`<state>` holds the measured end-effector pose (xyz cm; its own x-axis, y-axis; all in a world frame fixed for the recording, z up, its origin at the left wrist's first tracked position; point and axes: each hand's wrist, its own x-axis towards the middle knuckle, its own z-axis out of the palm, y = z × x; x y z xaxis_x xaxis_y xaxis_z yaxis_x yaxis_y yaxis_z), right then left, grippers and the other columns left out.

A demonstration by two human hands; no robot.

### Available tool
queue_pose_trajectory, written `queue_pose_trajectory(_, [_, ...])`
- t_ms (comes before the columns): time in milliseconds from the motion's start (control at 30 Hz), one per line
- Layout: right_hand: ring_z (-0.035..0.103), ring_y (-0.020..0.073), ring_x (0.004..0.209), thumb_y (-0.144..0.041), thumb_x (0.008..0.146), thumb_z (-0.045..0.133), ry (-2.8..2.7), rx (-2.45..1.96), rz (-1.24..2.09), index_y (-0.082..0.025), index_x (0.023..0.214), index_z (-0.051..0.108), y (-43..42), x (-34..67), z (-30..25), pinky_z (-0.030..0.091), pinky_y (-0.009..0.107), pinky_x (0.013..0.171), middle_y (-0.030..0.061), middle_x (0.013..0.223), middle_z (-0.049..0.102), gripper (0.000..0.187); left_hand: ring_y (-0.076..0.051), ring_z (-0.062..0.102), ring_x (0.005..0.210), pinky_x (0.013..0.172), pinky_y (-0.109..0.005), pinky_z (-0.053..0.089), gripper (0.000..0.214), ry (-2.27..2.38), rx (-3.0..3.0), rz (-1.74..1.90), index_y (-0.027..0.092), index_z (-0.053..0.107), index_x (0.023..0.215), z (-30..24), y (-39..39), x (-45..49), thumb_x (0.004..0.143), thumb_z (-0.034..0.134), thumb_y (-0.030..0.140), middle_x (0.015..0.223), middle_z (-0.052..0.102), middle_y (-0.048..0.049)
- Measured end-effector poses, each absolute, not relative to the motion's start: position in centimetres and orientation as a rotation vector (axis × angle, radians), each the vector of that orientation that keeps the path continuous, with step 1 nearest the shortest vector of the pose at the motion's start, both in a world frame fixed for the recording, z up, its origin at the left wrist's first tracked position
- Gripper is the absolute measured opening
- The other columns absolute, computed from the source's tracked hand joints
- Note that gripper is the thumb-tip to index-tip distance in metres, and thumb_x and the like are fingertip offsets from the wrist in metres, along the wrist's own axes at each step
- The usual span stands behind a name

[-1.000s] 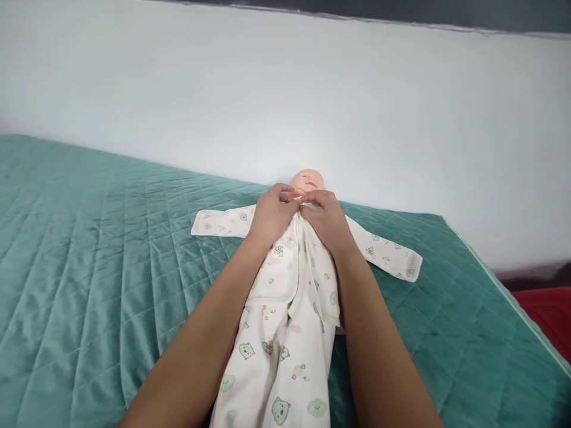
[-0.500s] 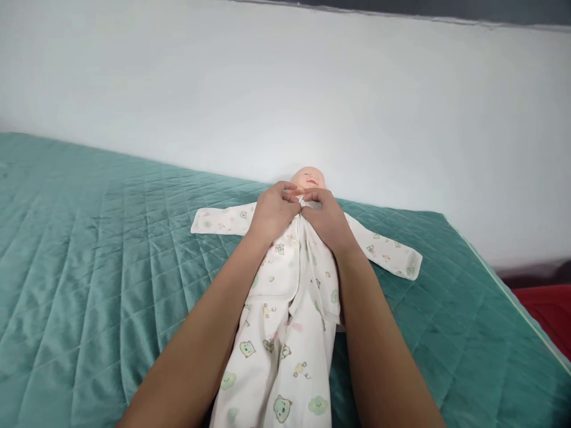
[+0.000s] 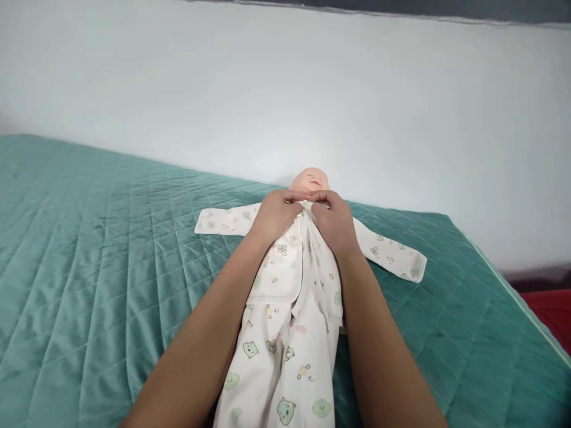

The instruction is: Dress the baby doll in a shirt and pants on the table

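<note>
A baby doll (image 3: 311,178) lies on its back, its head by the wall. It wears a white baby jacket (image 3: 279,270) printed with small animals, the sleeves spread out to both sides, and matching trousers (image 3: 272,380). At the jacket's neckline, my left hand (image 3: 277,215) pinches one side of the front edge. My right hand (image 3: 333,219) pinches the other side, just across from it. The fingers of both hands nearly meet under the doll's chin. Below them the jacket's front edges part slightly. Any fastener at the collar is hidden by my fingers.
A green quilted cover (image 3: 111,255) spreads under the doll. Behind it rises a white wall (image 3: 223,95) with a dark strip along the top. Beyond the cover's right edge a red object (image 3: 551,312) shows in part.
My fingertips have moved slightly apart at the collar, and my index fingers now lie flatter along the neckline. The whole view has shifted a little.
</note>
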<state>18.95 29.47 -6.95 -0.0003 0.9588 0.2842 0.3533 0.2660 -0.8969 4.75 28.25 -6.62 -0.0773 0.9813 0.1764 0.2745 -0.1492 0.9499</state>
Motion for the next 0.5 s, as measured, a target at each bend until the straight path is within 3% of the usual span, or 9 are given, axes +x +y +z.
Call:
queue_pose_trajectory(267, [0.065,0.0215,0.108,-0.015,0.077,0.048,-1.542,-1.243,0.625,-0.022,0.072,0.071,29.1,19.1,-7.1,0.045,0.037,0.101,0.0039,0.108,0.073,0.025,-0.021,0.069,0.096,0.090,-0.030,0.050,0.022,1.403,1.551,1.253,0.019,0.081,0.084,-6.5,28.1,4.6,0.079,0.059,0.019,0.100,0.079,-0.0036])
queue_pose_trajectory(500, [0.068,0.0212,0.105,-0.010,0.077,0.043,-1.636,-1.244,0.508,-0.023,0.079,0.076,28.2,19.4,-7.3,0.048,0.038,0.101,0.0029,0.105,0.076,0.035,-0.018,0.065,0.107,0.101,-0.029,0.047,0.037,1.342,1.692,1.271,0.024,0.081,0.099,-7.3,28.8,3.5,0.084,0.050,0.011,0.109,0.074,-0.0024])
